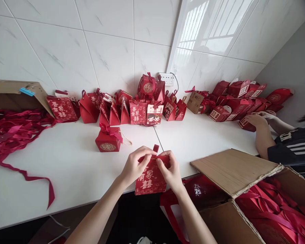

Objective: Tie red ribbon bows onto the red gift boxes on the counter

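A red gift bag [150, 181] with pale Chinese lettering hangs upright at the front edge of the white table, low in the middle of the view. My left hand [137, 163] pinches its top edge on the left side. On the right side of the same edge, the fingers of my right hand [169, 168] are closed on the bag. Between my fingertips a short red tab [156, 148] sticks up from the top. Just beyond my left hand stands a red box [108, 139] with a ribbon bow and a beaded cord loop.
Red gift boxes [89, 110] line the white table [76, 152] along the wall. A carton of ribbons [15, 88] is at left, an open carton [234, 171] at right front. Another person's hands [258, 120] touch boxes at far right.
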Motion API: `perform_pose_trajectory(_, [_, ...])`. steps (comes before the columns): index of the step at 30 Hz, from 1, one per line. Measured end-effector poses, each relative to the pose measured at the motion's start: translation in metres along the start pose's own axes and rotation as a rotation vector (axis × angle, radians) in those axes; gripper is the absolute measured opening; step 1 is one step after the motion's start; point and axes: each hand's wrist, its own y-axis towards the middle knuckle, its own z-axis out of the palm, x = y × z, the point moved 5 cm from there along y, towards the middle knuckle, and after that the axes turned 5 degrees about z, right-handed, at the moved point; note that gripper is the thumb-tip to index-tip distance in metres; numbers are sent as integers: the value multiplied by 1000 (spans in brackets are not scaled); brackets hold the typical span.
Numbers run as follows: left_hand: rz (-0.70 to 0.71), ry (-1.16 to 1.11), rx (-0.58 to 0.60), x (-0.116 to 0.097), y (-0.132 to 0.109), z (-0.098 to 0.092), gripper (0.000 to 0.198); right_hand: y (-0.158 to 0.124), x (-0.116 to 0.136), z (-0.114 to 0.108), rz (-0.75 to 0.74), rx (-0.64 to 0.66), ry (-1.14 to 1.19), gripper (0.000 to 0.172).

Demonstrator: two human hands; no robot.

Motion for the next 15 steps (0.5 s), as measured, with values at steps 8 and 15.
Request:
perform_pose_trajectory(8, [-142,-124,-28,-17,-8,-8,25,-13,29,-5,57,-13,-10,10])
perform_pose_trajectory(15, [-54,-64,-109,-50,-9,-12,18,-25,61,-17,79,-33,-32,9])
